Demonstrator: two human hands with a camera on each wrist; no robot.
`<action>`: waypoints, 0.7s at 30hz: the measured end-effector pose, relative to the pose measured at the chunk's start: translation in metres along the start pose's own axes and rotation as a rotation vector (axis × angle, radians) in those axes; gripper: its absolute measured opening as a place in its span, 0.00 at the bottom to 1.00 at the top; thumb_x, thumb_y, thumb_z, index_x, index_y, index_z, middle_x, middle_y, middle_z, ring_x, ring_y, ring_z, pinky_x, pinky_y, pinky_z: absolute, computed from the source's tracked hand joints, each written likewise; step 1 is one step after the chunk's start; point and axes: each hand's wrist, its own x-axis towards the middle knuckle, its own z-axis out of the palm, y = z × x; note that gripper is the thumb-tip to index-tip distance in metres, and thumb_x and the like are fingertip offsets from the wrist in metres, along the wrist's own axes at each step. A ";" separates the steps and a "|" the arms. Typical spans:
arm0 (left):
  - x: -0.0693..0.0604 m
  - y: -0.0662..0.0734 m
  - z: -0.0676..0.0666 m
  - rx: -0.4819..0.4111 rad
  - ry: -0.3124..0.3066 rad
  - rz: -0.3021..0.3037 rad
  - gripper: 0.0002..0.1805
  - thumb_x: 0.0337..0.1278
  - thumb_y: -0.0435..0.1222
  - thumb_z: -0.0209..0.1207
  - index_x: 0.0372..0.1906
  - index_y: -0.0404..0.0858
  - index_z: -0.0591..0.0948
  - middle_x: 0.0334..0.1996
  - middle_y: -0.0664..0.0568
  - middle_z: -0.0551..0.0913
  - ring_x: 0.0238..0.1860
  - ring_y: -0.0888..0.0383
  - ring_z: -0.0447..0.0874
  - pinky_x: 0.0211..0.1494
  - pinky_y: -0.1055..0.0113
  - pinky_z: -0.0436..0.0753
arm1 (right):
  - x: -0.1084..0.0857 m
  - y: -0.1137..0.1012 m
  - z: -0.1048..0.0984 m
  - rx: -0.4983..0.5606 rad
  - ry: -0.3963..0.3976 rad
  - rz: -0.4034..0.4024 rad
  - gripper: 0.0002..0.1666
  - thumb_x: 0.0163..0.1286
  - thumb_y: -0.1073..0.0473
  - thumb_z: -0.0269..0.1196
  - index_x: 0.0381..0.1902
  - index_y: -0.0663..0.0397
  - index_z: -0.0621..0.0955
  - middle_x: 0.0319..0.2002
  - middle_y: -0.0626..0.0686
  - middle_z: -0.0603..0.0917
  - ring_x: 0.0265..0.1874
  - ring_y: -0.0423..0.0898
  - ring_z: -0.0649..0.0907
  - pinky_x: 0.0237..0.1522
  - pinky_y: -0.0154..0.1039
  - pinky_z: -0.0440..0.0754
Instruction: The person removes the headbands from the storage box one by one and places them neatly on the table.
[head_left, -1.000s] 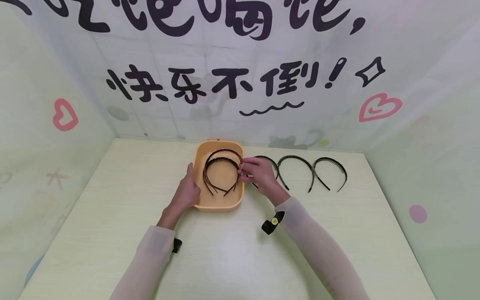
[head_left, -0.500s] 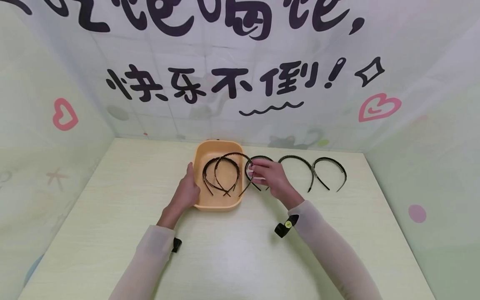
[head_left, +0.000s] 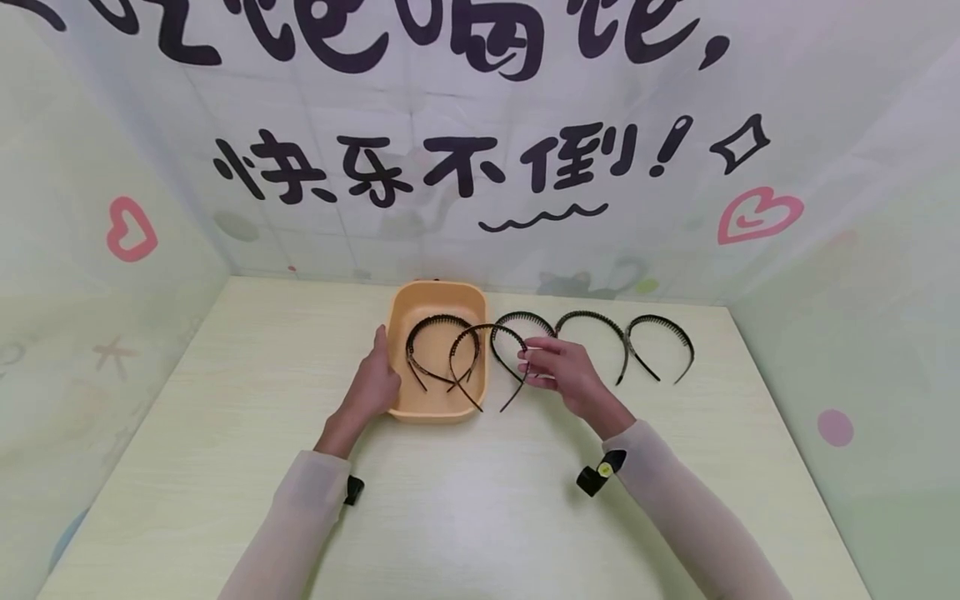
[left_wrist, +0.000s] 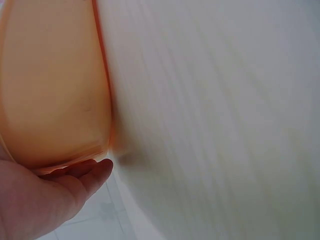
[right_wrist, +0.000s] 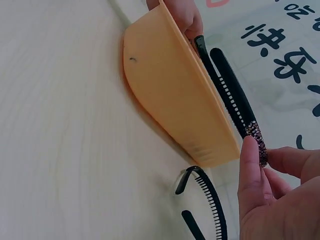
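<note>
An orange tray [head_left: 435, 417] stands near the back of the table, and my left hand [head_left: 369, 382] grips its left side; fingers [left_wrist: 97, 176] lie along the tray wall [left_wrist: 55, 90] in the left wrist view. My right hand [head_left: 576, 382] pinches a thin black toothed headband [head_left: 487, 327] by its right side, holding it above the tray's right rim. At the pinch, the right wrist view shows glittery trim [right_wrist: 256, 137] on the raised headband. Overlapping black headbands [head_left: 442, 318] lie in the tray; their exact number is unclear.
Three more black headbands lie in a row right of the tray: one nearest it [head_left: 525, 315], a middle one [head_left: 592, 313] and a far right one [head_left: 660, 318]. Printed wall sheets [head_left: 405, 242] rise behind the table and at both sides.
My right hand has moved right and toward the front with the pinched headband, from over the tray's middle to its right rim. My left hand and the tray have stayed put.
</note>
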 end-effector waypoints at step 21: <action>0.001 -0.001 0.001 0.022 0.002 -0.005 0.43 0.61 0.22 0.38 0.77 0.29 0.32 0.71 0.23 0.58 0.58 0.38 0.76 0.53 0.50 0.77 | -0.025 0.022 -0.041 0.007 -0.007 0.011 0.30 0.72 0.64 0.60 0.69 0.63 0.70 0.59 0.67 0.80 0.44 0.46 0.88 0.42 0.37 0.85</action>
